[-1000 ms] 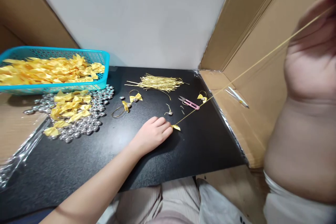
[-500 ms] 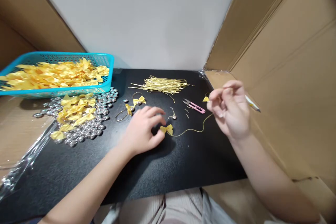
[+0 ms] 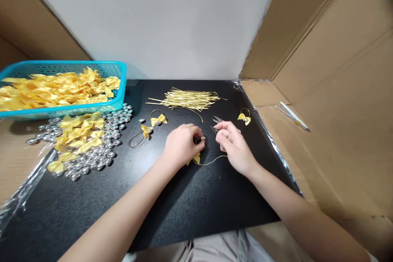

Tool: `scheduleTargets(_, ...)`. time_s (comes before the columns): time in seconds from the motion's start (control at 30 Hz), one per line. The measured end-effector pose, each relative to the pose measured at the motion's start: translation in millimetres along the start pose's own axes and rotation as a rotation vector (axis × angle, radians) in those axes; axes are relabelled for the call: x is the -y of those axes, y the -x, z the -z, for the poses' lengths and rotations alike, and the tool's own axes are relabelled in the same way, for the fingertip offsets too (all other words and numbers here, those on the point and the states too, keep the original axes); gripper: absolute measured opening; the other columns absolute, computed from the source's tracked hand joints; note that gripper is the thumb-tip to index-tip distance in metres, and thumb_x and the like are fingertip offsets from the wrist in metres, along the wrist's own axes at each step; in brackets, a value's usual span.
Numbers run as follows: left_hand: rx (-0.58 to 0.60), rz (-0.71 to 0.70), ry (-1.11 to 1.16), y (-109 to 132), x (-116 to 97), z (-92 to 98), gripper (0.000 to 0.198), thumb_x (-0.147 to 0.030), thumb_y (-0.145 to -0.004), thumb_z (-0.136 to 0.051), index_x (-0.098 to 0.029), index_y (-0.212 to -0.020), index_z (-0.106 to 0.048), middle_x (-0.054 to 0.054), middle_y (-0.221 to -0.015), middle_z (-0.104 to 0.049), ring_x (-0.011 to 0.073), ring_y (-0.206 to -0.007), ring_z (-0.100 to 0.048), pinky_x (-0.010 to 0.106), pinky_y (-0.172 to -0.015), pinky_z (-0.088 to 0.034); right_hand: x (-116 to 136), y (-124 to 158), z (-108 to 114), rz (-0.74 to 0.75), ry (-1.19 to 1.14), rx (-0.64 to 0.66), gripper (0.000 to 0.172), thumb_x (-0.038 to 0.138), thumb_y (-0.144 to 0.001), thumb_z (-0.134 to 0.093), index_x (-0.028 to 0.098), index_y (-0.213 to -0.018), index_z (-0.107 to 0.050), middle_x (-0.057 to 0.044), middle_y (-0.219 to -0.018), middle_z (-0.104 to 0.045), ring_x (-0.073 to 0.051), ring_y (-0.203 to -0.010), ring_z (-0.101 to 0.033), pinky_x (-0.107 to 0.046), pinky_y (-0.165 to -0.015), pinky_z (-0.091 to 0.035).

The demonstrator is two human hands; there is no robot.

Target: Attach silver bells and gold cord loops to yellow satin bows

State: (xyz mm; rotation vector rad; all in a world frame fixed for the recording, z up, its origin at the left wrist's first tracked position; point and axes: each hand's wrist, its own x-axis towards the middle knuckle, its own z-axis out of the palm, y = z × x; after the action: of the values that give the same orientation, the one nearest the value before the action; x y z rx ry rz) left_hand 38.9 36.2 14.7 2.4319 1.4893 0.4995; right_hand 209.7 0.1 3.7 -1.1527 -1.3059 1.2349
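Note:
My left hand (image 3: 186,143) pinches a small shiny silver bead (image 3: 203,138) with thin thread on it, between thumb and fingertips. Partly under that hand lies a yellow ribbon bow (image 3: 197,158), from which a gold cord (image 3: 213,161) runs right toward my other hand. My right hand (image 3: 235,147) is closed around thread snips (image 3: 217,120), whose two pointed blades stick out apart toward the upper left. Most of the snips' pink handle is hidden by the fingers. Bows with beads and cord loops lie nearby: one (image 3: 158,120) behind my left hand, another (image 3: 146,132) left, a third (image 3: 245,119) right.
A bundle of gold cords (image 3: 190,99) lies at the back of the black table (image 3: 184,208). At left stands a blue basket (image 3: 124,86) of yellow bows, with loose bows (image 3: 81,131) and silver beads (image 3: 92,163) before it. A white pen-like tool (image 3: 294,116) lies at right.
My right hand has come down and left from the right side and taken hold of the snips. My left hand has moved right and picked up the threaded bead.

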Motion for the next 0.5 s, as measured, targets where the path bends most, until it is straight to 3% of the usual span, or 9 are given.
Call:
scheduleTargets(0.1, -0.136, 0.005, 0.145, 6, 0, 0.5, 0.004, -0.019, -0.076, -0.067, -0.02, -0.08, -0.066, 0.0, -0.074, -0.072, 0.0149, -0.064, -0.065, 0.025, -0.06, -0.049, 0, 6, -4, 0.058, 0.081, -0.024, 0.009, 0.025, -0.089, -0.05, 0.022, -0.094, -0.042, 0.009, -0.059, -0.037, -0.007, -0.048, -0.032, -0.021, -0.047, -0.024)
scheduleTargets(0.23, -0.315, -0.045, 0.272, 13, -6, -0.1, 0.006, -0.016, -0.076, -0.068, -0.02, -0.08, -0.065, -0.003, -0.073, -0.072, 0.011, -0.057, -0.062, 0.023, -0.058, -0.047, -3, 9, -8, 0.084, 0.17, -0.061, 0.015, 0.021, -0.086, -0.052, 0.023, -0.083, -0.037, 0.009, -0.059, -0.035, -0.006, -0.046, -0.033, -0.02, -0.046, -0.025)
scheduleTargets(0.5, -0.383, 0.004, 0.311, 17, -14, 1.1, 0.006, -0.019, -0.077, -0.07, -0.02, -0.076, -0.064, -0.005, -0.065, -0.068, 0.0083, -0.049, -0.056, 0.021, -0.052, -0.044, -6, 11, -11, 0.077, 0.182, -0.104, 0.016, 0.022, -0.086, -0.052, 0.023, -0.081, -0.037, 0.008, -0.063, -0.039, -0.006, -0.047, -0.035, -0.021, -0.047, -0.027)
